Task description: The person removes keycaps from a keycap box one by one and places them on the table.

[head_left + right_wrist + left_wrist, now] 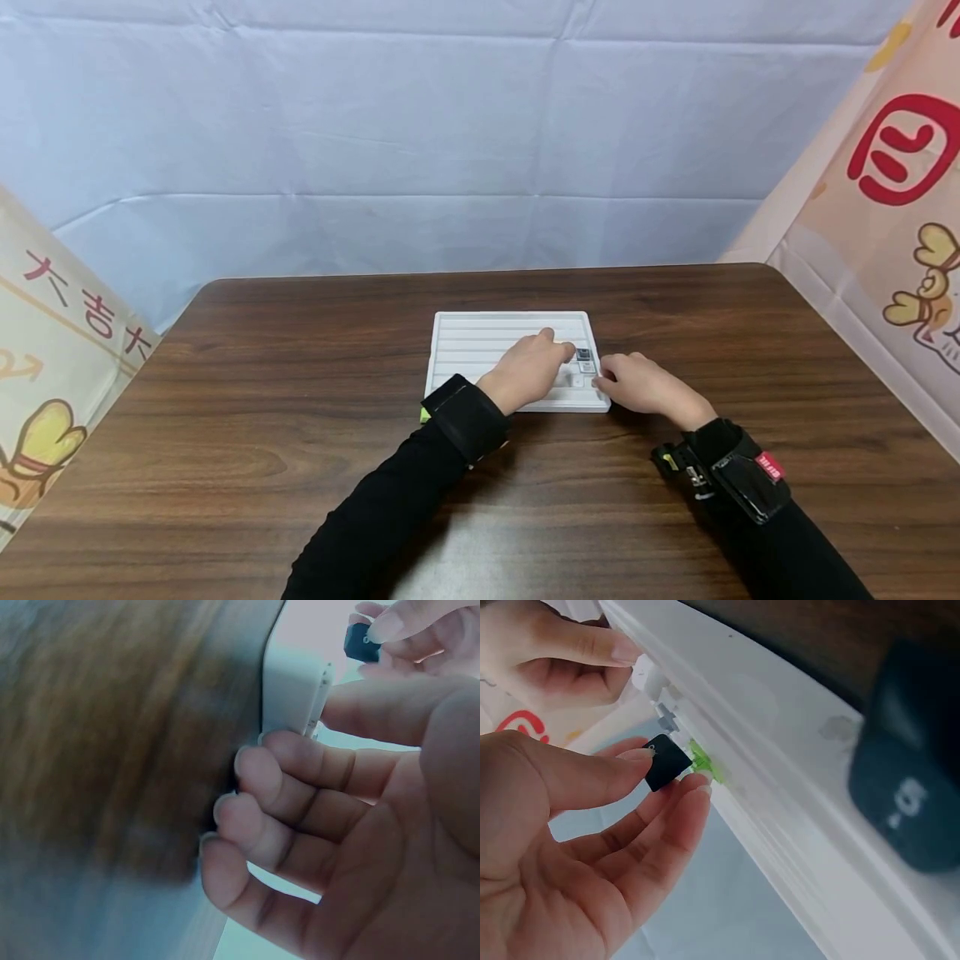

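A flat white tray (480, 342) with raised horizontal rows lies on the table. My left hand (528, 367) is over its right half. In the left wrist view, that hand (592, 825) pinches a small black keycap (667, 763) between thumb and fingertips. Right behind the keycap is a bright green piece (703, 761), with grey and white pieces (649, 675) farther along. My right hand (645, 383) grips the tray's right edge, its thumb (375, 712) along one side and fingers curled at the end. A black keycap marked 5 (915, 787) looms blurred near the left wrist camera.
The tray rests on a dark wood table (247, 467). Something lime green (425, 414) peeks out at the tray's front left corner. A pale blue cloth (375, 142) hangs behind, and printed cloths (840, 275) flank both sides.
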### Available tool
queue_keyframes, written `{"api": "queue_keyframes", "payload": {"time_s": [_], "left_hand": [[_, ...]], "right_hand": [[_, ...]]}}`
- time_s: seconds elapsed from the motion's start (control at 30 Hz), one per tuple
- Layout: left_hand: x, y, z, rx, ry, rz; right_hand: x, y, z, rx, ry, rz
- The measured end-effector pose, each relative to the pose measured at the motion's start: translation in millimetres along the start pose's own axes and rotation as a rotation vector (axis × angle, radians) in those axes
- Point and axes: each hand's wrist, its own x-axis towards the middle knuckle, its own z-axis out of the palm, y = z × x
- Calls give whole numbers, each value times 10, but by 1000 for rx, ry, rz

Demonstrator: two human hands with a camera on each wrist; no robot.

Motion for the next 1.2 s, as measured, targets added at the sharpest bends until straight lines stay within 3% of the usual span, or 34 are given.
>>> {"api": "queue_keyframes", "payload": {"time_s": [0.43, 0.83, 1.2], "left_hand": [[-298, -129, -64, -149, 42, -16], [-562, -219, -61, -106, 166, 25], [-755, -261, -93, -155, 133, 62]], "right_hand": [[2, -2, -1, 8, -3, 14], [0, 8, 6, 5, -3, 7], [8, 17, 10, 8, -10, 11]]}}
